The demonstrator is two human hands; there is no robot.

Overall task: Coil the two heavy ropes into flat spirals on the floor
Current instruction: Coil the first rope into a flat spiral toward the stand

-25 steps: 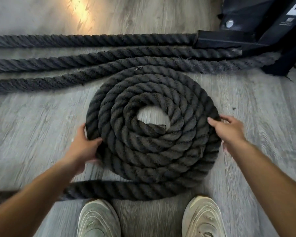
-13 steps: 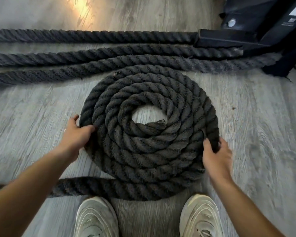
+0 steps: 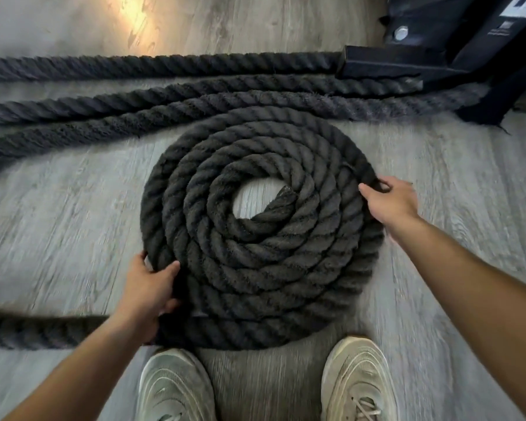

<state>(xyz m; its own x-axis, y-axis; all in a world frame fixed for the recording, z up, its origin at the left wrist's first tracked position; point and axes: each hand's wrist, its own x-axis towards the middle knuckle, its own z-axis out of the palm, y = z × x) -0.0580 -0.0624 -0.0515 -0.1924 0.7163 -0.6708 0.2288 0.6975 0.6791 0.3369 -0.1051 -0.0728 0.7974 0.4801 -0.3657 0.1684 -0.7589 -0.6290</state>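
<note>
both hands (image 3: 148,287) (image 3: 390,202) on rope coil (image 3: 286,268)

left hand (image 3: 148,287) gripping, right hand (image 3: 390,202) gripping

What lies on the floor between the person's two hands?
In the head view, the coiled rope spiral fills the stretch between the left hand and the right hand.

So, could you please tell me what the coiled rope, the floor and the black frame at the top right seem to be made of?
Coiled rope: thick twisted fibre strands, dark grey and matt, with a fuzzy surface; natural or synthetic, I cannot tell.
Floor: grey wood-grain planks with a slight sheen, probably vinyl or laminate rather than solid wood.
Black frame: likely painted or coated metal, judging by its square tube, hard edges and silver bolt.
</note>
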